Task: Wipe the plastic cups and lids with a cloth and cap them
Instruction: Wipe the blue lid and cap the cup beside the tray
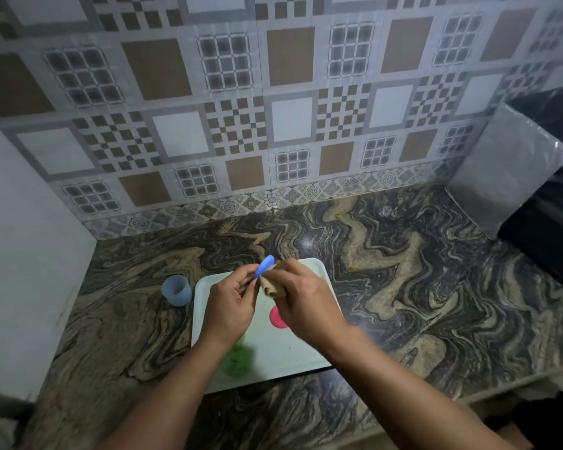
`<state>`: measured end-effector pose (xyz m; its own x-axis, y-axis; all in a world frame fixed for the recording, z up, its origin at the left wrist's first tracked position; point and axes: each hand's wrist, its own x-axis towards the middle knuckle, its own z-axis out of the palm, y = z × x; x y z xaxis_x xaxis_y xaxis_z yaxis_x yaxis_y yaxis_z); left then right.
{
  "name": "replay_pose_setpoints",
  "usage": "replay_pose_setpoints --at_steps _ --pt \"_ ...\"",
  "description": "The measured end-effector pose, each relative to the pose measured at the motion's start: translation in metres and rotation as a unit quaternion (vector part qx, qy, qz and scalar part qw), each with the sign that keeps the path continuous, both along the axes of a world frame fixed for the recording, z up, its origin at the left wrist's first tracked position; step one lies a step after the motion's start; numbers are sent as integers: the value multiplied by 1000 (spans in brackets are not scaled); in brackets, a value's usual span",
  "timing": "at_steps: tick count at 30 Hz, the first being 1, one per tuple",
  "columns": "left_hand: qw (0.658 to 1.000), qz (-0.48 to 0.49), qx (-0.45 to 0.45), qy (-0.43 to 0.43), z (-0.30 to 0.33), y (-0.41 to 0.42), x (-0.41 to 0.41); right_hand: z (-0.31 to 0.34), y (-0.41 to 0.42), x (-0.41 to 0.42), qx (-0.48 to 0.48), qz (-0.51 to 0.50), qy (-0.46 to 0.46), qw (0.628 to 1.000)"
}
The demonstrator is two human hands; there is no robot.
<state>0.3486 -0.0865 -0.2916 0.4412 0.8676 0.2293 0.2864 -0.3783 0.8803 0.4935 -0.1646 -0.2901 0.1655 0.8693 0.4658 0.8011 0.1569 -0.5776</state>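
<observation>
Left hand (229, 303) pinches the blue lid (264, 266) on its edge, tipped up & away, right hand (301, 298) squeezes the cloth (271, 286) vs. it, and the blue cup (176, 290) waits on the table just left of the left hand, the nearer one.

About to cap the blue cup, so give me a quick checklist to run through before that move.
1. Blue lid held by left hand: ok.
2. Cloth in right hand, against the lid: ok.
3. Lid wiped clean: cannot tell.
4. Blue cup upright, open, on the counter left of the tray: ok.
5. Cup already wiped: cannot tell.
6. Path to the cup free: ok.
</observation>
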Motion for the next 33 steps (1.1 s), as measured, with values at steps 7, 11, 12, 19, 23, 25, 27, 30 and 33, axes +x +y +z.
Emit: replay_pose_setpoints --at_steps 7,11,12,19,23,25,27,30,33 --pt "982 81 -133 -108 17 13 13 -34 -5 21 -233 -49 19 971" --pt "951 105 -257 -136 17 13 23 -24 5 26 -140 -103 162 971" --pt "940 112 -289 -145 16 11 25 -18 7 26 -80 -107 171 976" --pt "900 122 -352 -225 24 8 31 -31 3 19 23 12 -4 1000" --pt "911 138 -329 -208 24 13 22 -30 14 35 -92 -95 287 949" --pt "935 111 -307 -136 21 11 22 -18 14 28 -31 -87 276 957" --pt "951 91 -284 -79 23 6 25 -9 13 16 19 -24 156 987" --pt "960 99 -260 -42 25 10 24 -16 16 7 -50 30 -54 997" --pt "975 80 -206 16 26 11 15 -20 17 9 -81 0 -156 984"
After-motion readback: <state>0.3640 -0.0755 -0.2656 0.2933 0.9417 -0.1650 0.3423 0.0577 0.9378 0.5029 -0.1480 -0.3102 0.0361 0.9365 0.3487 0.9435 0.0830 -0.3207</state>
